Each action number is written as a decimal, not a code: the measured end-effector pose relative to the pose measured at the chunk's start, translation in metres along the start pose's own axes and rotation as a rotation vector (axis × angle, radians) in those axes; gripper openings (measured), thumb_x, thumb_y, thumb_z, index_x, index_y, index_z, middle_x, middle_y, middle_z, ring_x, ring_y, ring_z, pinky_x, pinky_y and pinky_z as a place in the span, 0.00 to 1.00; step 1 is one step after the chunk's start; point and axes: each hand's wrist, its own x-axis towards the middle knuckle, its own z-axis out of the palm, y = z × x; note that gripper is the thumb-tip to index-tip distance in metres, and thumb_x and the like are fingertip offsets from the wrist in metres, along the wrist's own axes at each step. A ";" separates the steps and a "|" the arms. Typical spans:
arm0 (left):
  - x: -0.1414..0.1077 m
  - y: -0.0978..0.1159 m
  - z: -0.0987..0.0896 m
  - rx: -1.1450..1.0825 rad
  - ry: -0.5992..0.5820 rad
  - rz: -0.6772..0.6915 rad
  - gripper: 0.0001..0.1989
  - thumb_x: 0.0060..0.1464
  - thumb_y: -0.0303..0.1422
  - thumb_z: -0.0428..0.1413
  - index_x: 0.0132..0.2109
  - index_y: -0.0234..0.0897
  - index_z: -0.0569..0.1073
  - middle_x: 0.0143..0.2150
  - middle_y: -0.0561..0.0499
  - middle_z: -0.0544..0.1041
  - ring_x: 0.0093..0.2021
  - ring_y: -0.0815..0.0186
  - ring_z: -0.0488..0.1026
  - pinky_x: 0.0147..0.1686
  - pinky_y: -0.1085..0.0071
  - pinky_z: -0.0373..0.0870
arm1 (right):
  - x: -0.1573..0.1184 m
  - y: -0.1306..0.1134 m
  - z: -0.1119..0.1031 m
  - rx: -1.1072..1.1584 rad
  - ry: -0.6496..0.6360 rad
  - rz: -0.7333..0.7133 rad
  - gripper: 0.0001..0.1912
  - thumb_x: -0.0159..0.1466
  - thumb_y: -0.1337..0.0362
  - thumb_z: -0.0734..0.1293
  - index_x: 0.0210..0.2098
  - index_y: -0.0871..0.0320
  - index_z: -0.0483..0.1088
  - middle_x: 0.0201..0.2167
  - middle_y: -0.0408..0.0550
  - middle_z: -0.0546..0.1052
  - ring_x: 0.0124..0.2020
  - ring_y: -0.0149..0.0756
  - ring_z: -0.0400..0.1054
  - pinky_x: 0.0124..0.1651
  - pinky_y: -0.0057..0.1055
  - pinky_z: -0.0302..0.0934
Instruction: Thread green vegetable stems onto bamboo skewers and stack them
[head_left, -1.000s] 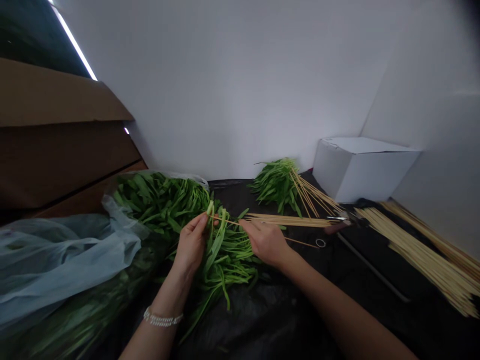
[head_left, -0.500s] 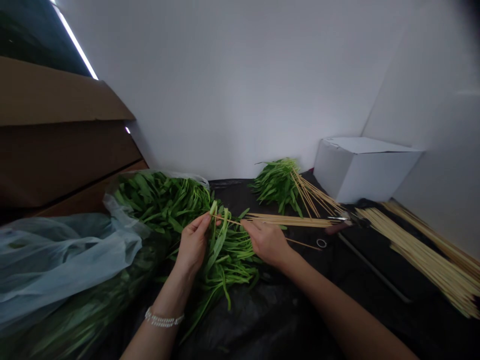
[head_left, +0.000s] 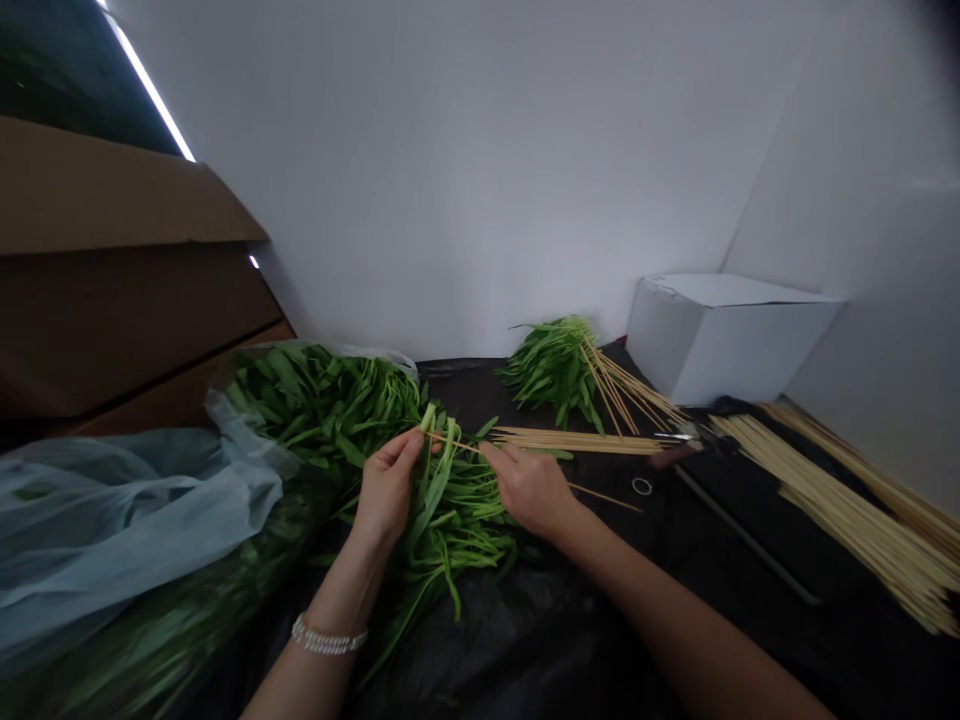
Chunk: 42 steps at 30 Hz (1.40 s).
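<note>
My left hand (head_left: pixel 386 487) is closed, its thumb and fingers pinching the pale stem end of a leafy green vegetable (head_left: pixel 427 418). My right hand (head_left: pixel 534 490) is wrapped round a thin bamboo skewer (head_left: pixel 463 444), whose front part runs to my left fingertips. A second green stem (head_left: pixel 450 430) hangs bent on the skewer between the two hands. Behind my right hand the skewer's other end sticks out. Under both hands lies a pile of loose greens (head_left: pixel 469 550). Farther back rests a bunch of skewered greens (head_left: pixel 551 368), near several loose skewers (head_left: pixel 585 441).
At left, a clear plastic bag (head_left: pixel 150 500) holds more greens (head_left: pixel 322 395). A cardboard box (head_left: pixel 127 200) stands behind it. A white box (head_left: pixel 750 340), a dark flat case (head_left: pixel 780 530), a metal ring (head_left: pixel 642 486) and stacked bamboo sticks (head_left: pixel 840 510) are at right.
My right hand has shifted slightly left along with the skewer, whose rear end now tilts a little lower. My left hand has hardly moved.
</note>
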 end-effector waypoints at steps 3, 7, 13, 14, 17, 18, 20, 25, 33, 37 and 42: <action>-0.001 0.000 0.001 -0.024 -0.039 -0.039 0.18 0.41 0.39 0.68 0.39 0.34 0.81 0.30 0.50 0.81 0.30 0.65 0.77 0.36 0.69 0.73 | 0.000 0.000 0.002 0.010 0.002 -0.006 0.23 0.65 0.71 0.57 0.58 0.59 0.68 0.37 0.52 0.78 0.33 0.36 0.73 0.33 0.28 0.61; -0.002 0.001 0.002 -0.067 -0.073 -0.086 0.17 0.39 0.39 0.69 0.35 0.33 0.81 0.31 0.49 0.81 0.32 0.65 0.77 0.34 0.71 0.73 | -0.001 -0.001 0.003 0.009 -0.006 -0.004 0.22 0.65 0.71 0.57 0.58 0.59 0.67 0.37 0.52 0.78 0.33 0.36 0.73 0.33 0.28 0.61; -0.001 0.004 0.001 -0.112 -0.081 -0.199 0.16 0.37 0.35 0.71 0.35 0.32 0.80 0.29 0.48 0.81 0.27 0.67 0.76 0.33 0.72 0.73 | -0.002 -0.006 0.004 0.004 -0.043 -0.006 0.22 0.64 0.73 0.58 0.57 0.60 0.67 0.37 0.51 0.77 0.34 0.38 0.73 0.34 0.29 0.61; -0.001 0.004 0.001 -0.114 -0.079 -0.205 0.16 0.37 0.35 0.71 0.35 0.32 0.80 0.29 0.47 0.81 0.27 0.67 0.76 0.33 0.72 0.73 | -0.002 -0.006 0.004 0.005 -0.046 -0.005 0.21 0.64 0.73 0.58 0.56 0.60 0.67 0.37 0.51 0.77 0.34 0.38 0.73 0.34 0.29 0.61; -0.002 0.002 0.001 -0.106 -0.079 -0.208 0.17 0.36 0.35 0.71 0.35 0.32 0.80 0.30 0.47 0.82 0.28 0.66 0.76 0.33 0.71 0.73 | -0.002 -0.007 0.004 0.012 -0.056 -0.002 0.21 0.65 0.73 0.57 0.56 0.60 0.67 0.37 0.51 0.77 0.35 0.38 0.73 0.34 0.29 0.62; -0.003 0.001 0.002 -0.090 -0.095 -0.219 0.17 0.36 0.35 0.71 0.35 0.32 0.80 0.30 0.47 0.82 0.27 0.66 0.76 0.32 0.72 0.73 | -0.002 -0.008 0.004 0.017 -0.063 0.000 0.21 0.65 0.73 0.57 0.56 0.60 0.67 0.38 0.52 0.77 0.35 0.38 0.73 0.35 0.29 0.62; -0.007 0.000 0.005 -0.042 -0.149 -0.248 0.17 0.38 0.37 0.70 0.34 0.32 0.80 0.29 0.47 0.81 0.26 0.66 0.76 0.30 0.72 0.72 | -0.002 -0.009 0.003 0.029 -0.081 0.013 0.20 0.65 0.72 0.57 0.56 0.60 0.67 0.38 0.52 0.77 0.35 0.38 0.73 0.35 0.29 0.62; -0.012 -0.002 0.008 0.019 -0.212 -0.214 0.17 0.40 0.39 0.69 0.35 0.33 0.80 0.29 0.49 0.81 0.26 0.69 0.74 0.29 0.75 0.70 | -0.001 -0.014 -0.002 0.063 -0.088 0.044 0.19 0.67 0.71 0.56 0.54 0.59 0.67 0.39 0.52 0.78 0.37 0.38 0.73 0.37 0.29 0.62; -0.004 0.005 0.003 0.218 -0.096 0.061 0.24 0.41 0.41 0.68 0.45 0.34 0.79 0.42 0.44 0.82 0.42 0.61 0.77 0.43 0.68 0.71 | 0.006 0.013 0.000 0.309 0.225 0.163 0.17 0.69 0.69 0.55 0.51 0.58 0.71 0.41 0.52 0.79 0.42 0.38 0.73 0.45 0.32 0.65; -0.003 0.005 0.002 0.387 0.027 0.322 0.14 0.47 0.40 0.64 0.38 0.35 0.78 0.36 0.48 0.80 0.37 0.65 0.74 0.40 0.71 0.69 | 0.013 0.039 -0.012 0.407 0.638 0.239 0.16 0.69 0.66 0.56 0.50 0.57 0.72 0.38 0.51 0.79 0.37 0.37 0.73 0.43 0.34 0.67; -0.015 -0.008 0.011 0.687 -0.414 0.352 0.07 0.51 0.36 0.61 0.31 0.36 0.77 0.28 0.51 0.77 0.28 0.69 0.69 0.29 0.73 0.64 | 0.014 0.042 -0.022 0.359 0.735 0.205 0.15 0.69 0.66 0.58 0.48 0.58 0.73 0.34 0.50 0.78 0.35 0.37 0.73 0.41 0.33 0.66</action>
